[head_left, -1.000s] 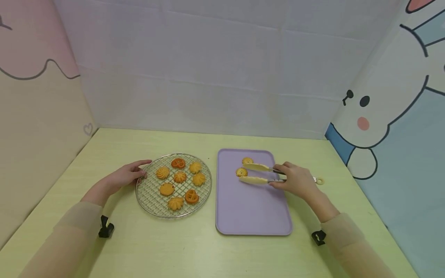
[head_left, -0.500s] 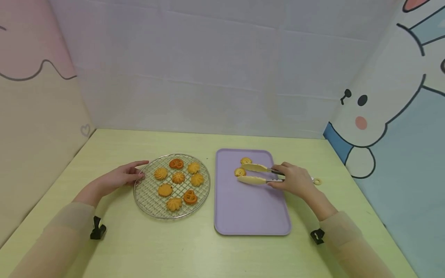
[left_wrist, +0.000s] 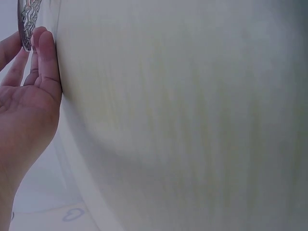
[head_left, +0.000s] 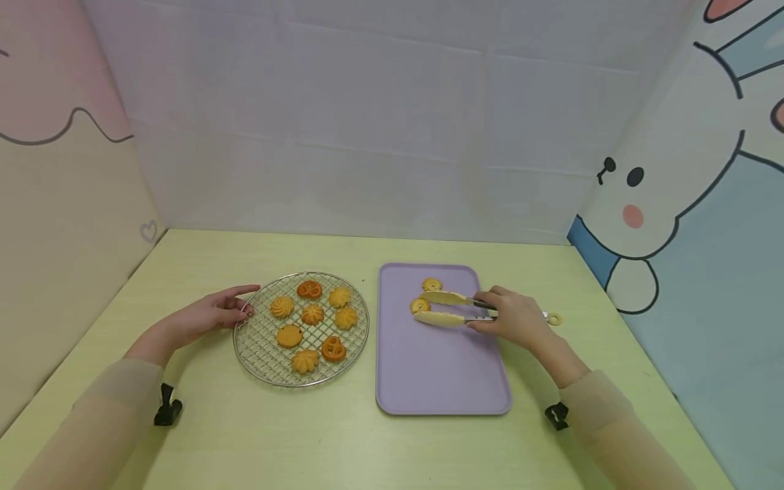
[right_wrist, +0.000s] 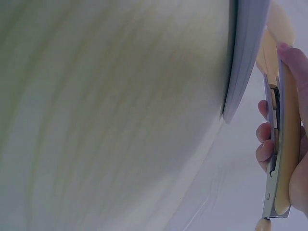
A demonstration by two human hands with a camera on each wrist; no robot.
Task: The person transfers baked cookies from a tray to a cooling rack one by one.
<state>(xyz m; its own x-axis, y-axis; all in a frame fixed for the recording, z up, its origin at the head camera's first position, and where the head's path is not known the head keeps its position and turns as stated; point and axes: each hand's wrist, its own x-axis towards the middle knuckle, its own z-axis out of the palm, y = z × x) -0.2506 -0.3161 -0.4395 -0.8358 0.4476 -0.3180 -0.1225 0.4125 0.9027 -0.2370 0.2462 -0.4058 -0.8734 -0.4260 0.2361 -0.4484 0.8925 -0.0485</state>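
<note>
In the head view, my left hand (head_left: 208, 316) is at the left rim of a round wire cooling rack (head_left: 260, 357), its fingertips holding the edge. Several cookies (head_left: 312, 314) of different shapes lie on the rack. My right hand (head_left: 517, 318) grips a pair of tongs (head_left: 446, 318) with cream-coloured tips over a purple tray (head_left: 441, 374). The tong arms are spread apart. Their tips lie close to a round cookie (head_left: 419, 306); whether they touch it I cannot tell. Another round cookie (head_left: 431, 284) sits just behind it. In the right wrist view, fingers wrap around the tong handles (right_wrist: 288, 144).
The rack and tray stand side by side on a pale yellow table (head_left: 275, 435), with a narrow gap between them. A white back wall (head_left: 367, 156) and patterned side panels surround the table. Black wrist mounts (head_left: 556, 415) hang under both sleeves.
The tong tips have closed slightly toward each other near the nearer round cookie. Both hands keep their places, while the whole view has shifted slightly.
</note>
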